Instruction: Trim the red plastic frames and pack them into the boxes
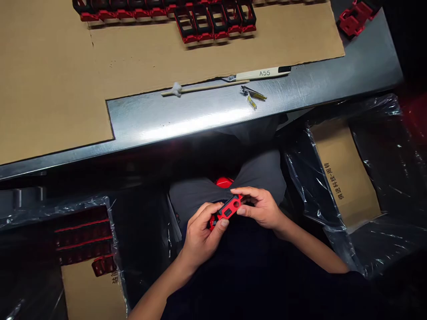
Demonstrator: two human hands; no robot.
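Note:
Both hands hold a red plastic frame part with dark rectangular openings, low over my lap. My left hand grips its near left end, with the thumb lying across it. My right hand pinches its far right end between thumb and fingers. Just beyond the hands, a rounded red object rests on a grey cloth across my lap. Part of the red object is hidden behind the cloth and my fingers.
Ahead runs a steel bench edge with a cardboard sheet holding rows of black-and-red frames. A pen labelled A55, a cotton-tipped stick and small clippers lie there. Plastic-lined boxes stand on both sides.

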